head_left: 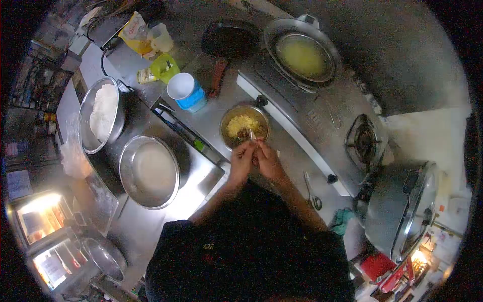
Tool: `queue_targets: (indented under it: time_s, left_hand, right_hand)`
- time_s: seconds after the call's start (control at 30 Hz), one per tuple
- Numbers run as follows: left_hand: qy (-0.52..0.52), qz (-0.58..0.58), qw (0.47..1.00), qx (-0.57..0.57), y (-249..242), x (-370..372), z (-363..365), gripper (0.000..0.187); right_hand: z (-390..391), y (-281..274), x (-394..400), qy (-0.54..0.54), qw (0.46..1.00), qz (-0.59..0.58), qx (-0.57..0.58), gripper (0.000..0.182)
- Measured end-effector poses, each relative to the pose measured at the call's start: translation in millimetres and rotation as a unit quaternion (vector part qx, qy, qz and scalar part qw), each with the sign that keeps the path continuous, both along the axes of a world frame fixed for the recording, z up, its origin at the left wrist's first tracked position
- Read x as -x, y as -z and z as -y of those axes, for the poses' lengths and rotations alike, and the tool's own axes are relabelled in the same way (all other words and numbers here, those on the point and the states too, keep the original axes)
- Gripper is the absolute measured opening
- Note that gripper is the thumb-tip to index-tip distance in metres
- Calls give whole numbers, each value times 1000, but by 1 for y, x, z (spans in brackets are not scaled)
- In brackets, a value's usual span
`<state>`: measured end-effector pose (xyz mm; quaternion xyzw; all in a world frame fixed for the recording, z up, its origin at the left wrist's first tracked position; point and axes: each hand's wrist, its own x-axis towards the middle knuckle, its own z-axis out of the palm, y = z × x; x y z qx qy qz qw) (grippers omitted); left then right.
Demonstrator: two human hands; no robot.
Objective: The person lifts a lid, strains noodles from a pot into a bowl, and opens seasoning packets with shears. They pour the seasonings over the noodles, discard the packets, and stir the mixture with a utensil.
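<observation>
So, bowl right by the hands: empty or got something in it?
Not empty: pale yellow bits and a darker brown patch show inside the bowl. How deep they go, cannot tell.

A round, shiny metal bowl (222, 126) sits upright on the worktop (209, 126), near the middle of the scene, its open top facing up. Pale yellow, crumbly-looking food (241, 123) is heaped over its far and left part. Darker brown pieces (243, 134) lie against the heap on the near side, too small and blurred to identify. A slim, silvery blade (251, 134) is held over the bowl's near part, tip pointing to the far side, its near end hidden by the grip.
</observation>
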<state>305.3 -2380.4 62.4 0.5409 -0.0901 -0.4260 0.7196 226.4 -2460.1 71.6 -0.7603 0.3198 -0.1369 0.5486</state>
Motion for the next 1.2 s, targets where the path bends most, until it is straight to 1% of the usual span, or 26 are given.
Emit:
queue_targets:
  time_s: [0.07,0.1,0.17,0.2,0.27,0.3,0.37,0.4,0.47,0.5,0.57,0.6,0.67,0.7,0.73,0.77,0.8,0.87,0.9,0.97,1.0,1.07,1.1,1.13,1.17,1.2]
  left_hand:
    - [-24,99,994,-31,19,2,3,28]
    - [-24,99,994,-31,12,3,3,28]
    - [-24,84,994,-58,-15,2,7,30]
    - [-22,83,995,-58,-17,2,9,30]
    - [-67,-77,994,-26,-18,1,13,30]
    - [-64,-77,995,-27,-15,-2,12,30]
    - [-39,-219,975,-11,-9,-12,8,27]
    - [-36,-218,975,-13,-11,-14,10,27]
    - [-84,-314,946,-7,-16,-17,13,25]
    - [-82,-313,946,-10,-3,-19,11,25]
    - [-58,-371,922,98,35,-25,5,15]
    - [-56,-371,922,97,31,-24,6,15]
    - [-90,-382,919,48,24,-24,9,18]
    - [-87,-381,919,46,39,-25,7,18]
    - [-90,-395,912,61,69,-28,4,20]
    - [-93,-409,905,76,85,-30,2,22]
    - [-89,-408,905,74,72,-28,5,22]
    - [-112,-397,909,63,30,-25,13,24]
    - [-109,-396,910,62,42,-26,13,24]
    - [-111,-401,907,65,76,-30,12,29]
    - [-109,-400,908,61,70,-29,10,29]
    - [-32,-341,938,48,35,-31,8,38]
    - [-26,-340,939,45,10,-29,7,38]
    - [-5,-291,956,40,-20,-21,1,41]
    - [15,-241,970,35,-38,-11,-8,43]
    - [21,-240,970,32,-44,-1,-20,43]
  right_hand:
    - [0,-11,1,-27,996,-52,66,34]
    - [0,-9,1,-27,996,-53,65,34]
    - [2,-2,1,-24,998,-61,-3,34]
    - [2,8,3,-22,998,-62,-3,34]
    - [0,28,6,-55,998,24,28,34]
    - [2,27,5,-52,998,24,28,34]
    - [7,26,0,-120,987,15,104,34]
    - [5,21,-2,-116,988,15,103,34]
    - [0,11,-5,-97,986,42,129,34]
    - [-1,3,-7,-94,986,43,127,34]
    - [-1,-12,-9,-151,970,-105,157,35]
    - [1,-17,-11,-148,971,-105,157,35]
    - [8,-24,-16,-177,972,-149,30,35]
    - [6,-22,-15,-174,973,-149,29,35]
    - [4,-17,-13,-179,970,-117,115,35]
    - [2,-10,-11,-181,959,-84,200,35]
    - [3,4,-10,-177,960,-84,199,35]
    - [6,31,-12,-175,923,29,340,47]
    - [5,29,-11,-172,924,29,340,47]
    - [2,18,-11,-176,943,-2,283,35]
    - [1,2,-12,-172,944,-1,281,35]
    - [5,-42,-18,-196,949,-146,197,35]
    - [7,-49,-21,-189,951,-145,195,35]
    - [9,-54,-23,-185,945,-207,175,36]
    - [9,-56,-21,-181,934,-267,154,36]
    - [7,-56,-16,-175,936,-266,151,36]
